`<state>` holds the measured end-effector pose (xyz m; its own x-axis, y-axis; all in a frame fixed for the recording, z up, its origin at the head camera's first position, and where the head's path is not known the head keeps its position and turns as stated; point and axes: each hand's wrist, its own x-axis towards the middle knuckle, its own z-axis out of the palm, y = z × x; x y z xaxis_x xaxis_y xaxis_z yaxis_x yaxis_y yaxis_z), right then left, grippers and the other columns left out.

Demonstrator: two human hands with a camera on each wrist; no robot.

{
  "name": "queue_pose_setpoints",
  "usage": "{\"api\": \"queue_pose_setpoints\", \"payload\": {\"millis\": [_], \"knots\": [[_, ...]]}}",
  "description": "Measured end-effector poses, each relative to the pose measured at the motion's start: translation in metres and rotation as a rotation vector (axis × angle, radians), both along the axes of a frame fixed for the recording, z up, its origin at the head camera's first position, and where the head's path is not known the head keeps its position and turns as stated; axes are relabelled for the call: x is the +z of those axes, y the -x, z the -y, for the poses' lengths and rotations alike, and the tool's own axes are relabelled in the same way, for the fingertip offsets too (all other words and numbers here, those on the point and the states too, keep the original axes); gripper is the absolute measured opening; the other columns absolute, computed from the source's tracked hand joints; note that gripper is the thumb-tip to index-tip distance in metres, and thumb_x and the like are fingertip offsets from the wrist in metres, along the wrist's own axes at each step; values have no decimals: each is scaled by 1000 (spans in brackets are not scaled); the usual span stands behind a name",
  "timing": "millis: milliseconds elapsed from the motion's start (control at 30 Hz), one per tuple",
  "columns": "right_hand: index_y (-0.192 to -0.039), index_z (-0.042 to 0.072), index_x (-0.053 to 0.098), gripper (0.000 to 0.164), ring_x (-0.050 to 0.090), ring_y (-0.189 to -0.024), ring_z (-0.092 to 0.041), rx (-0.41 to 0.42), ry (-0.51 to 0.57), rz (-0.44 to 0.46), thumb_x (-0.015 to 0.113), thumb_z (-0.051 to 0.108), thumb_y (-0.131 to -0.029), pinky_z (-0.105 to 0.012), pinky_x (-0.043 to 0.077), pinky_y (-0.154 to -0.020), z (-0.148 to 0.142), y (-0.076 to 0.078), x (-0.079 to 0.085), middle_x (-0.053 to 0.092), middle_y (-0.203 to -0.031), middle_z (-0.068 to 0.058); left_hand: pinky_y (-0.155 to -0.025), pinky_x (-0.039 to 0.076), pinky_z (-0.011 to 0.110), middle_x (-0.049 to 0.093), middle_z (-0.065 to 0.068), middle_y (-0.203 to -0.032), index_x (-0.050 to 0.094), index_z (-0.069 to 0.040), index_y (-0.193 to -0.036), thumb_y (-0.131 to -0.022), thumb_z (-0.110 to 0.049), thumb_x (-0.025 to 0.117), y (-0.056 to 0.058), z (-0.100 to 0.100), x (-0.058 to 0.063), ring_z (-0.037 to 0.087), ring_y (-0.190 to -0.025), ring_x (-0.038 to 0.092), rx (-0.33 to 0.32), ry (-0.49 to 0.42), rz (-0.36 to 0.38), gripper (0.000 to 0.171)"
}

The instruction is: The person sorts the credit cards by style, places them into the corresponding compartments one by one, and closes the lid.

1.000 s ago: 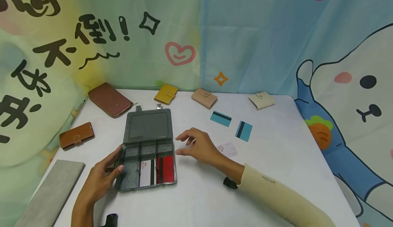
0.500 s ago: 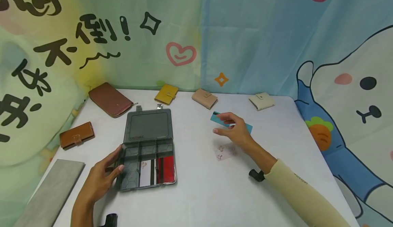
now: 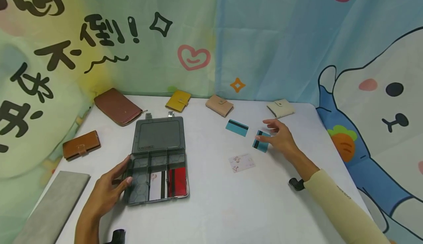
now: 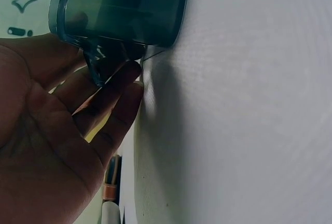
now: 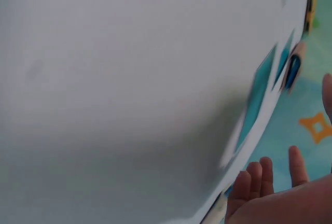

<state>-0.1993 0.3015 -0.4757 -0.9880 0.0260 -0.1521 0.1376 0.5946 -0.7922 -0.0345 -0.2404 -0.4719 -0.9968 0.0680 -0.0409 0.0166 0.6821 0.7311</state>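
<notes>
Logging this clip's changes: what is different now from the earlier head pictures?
The right hand has moved rightward, from beside the gray case to the nearer blue card, partly covering it. Nothing was visibly taken or released. The left hand stays at the case's left edge; the white card and red card remain inside.

Looks like a staged tabletop set: white table under the right hand, cartoon curtain hanging beyond it.
</notes>
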Motion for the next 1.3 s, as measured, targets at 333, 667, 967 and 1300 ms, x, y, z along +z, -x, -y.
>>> {"api": "queue_pose_setpoints", "payload": {"millis": [333, 667, 967, 1300], "knots": [[-134, 5, 55, 74, 46, -116, -37, 21, -195, 56, 87, 37, -75, -50, 51, -95, -15, 4, -7, 50, -131, -24, -101, 52, 55, 39, 22, -155, 26, -19, -159, -97, -16, 65, 0, 1, -5, 47, -132, 51, -6, 22, -17, 73], [-123, 3, 54, 59, 48, -108, -33, 29, -254, 78, 86, 24, -78, -45, 50, -89, -14, 11, -7, 50, -121, -19, -101, 52, 53, 40, 20, -156, 26, -22, -159, -97, -16, 65, 0, 2, -7, 44, -131, 53, -3, 18, -5, 73], [-119, 14, 65, 37, 54, -81, -22, 38, -17, -112, 80, 13, -85, -26, 53, -56, 16, 2, 8, 56, -106, -13, -101, 51, 52, 40, 20, -155, 27, -19, -159, -97, -16, 65, 0, 2, -6, 43, -134, 51, -5, 36, -13, 72], [-113, 9, 71, 26, 71, -75, -34, 119, 353, -147, 77, 16, -88, -30, 64, -62, 81, -18, 31, 64, -93, -16, -104, 49, 58, 38, 21, -157, 26, -21, -159, -97, -16, 65, -1, 0, -5, 47, -135, 48, 8, 9, 15, 73]]}}
